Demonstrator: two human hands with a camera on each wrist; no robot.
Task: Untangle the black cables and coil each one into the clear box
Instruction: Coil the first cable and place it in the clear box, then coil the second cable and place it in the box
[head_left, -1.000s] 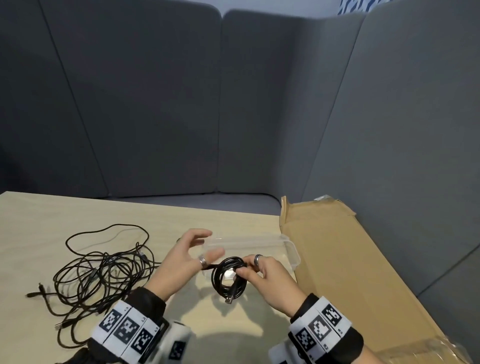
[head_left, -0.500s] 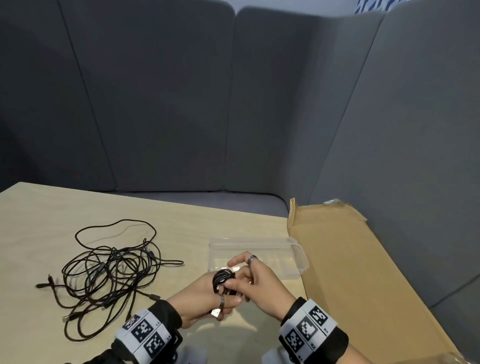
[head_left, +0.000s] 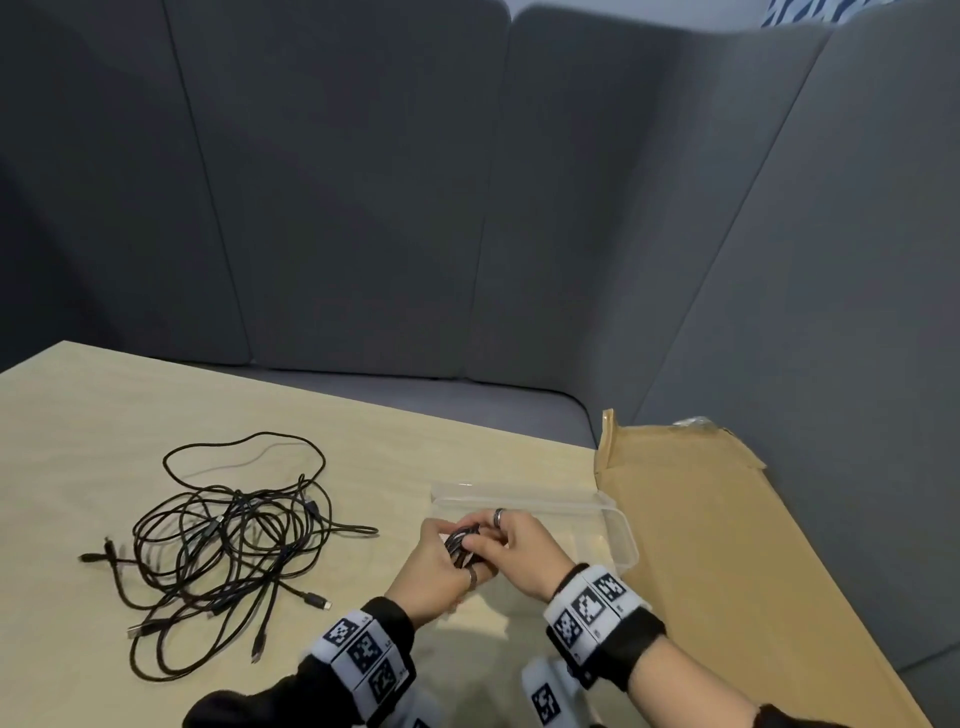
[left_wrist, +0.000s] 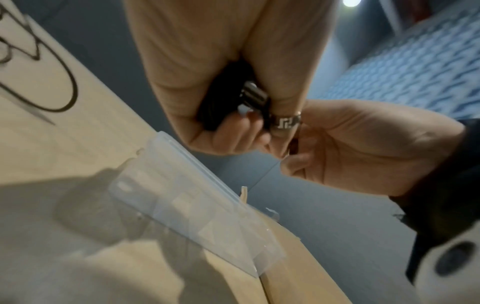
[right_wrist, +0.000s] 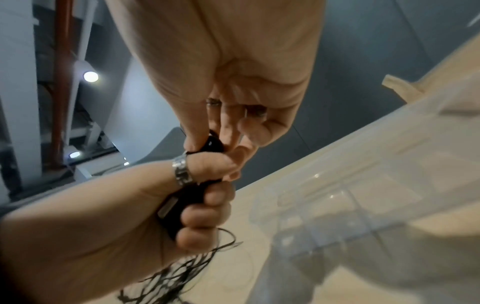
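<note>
A small coiled black cable (head_left: 460, 546) is squeezed between both hands just above the near left corner of the clear box (head_left: 621, 540). My left hand (head_left: 441, 564) grips the coil (right_wrist: 192, 198) with curled fingers. My right hand (head_left: 511, 545) pinches its upper end (right_wrist: 214, 145) between thumb and fingers. A metal plug (left_wrist: 253, 94) of the coil shows in the left wrist view. The tangled black cables (head_left: 223, 545) lie in a loose pile on the table to the left. The clear box (left_wrist: 192, 205) looks empty.
The pale wooden table (head_left: 156, 415) ends at a flattened cardboard sheet (head_left: 727, 545) lying along its right side. Grey padded panels (head_left: 363, 208) wall in the far and right sides. Loose plug ends (head_left: 317, 603) of the pile lie on the table near my left forearm.
The coil, held open as a ring a second ago, is now squeezed into a tight bundle. My left hand has closed around it, and both hands moved slightly toward the box.
</note>
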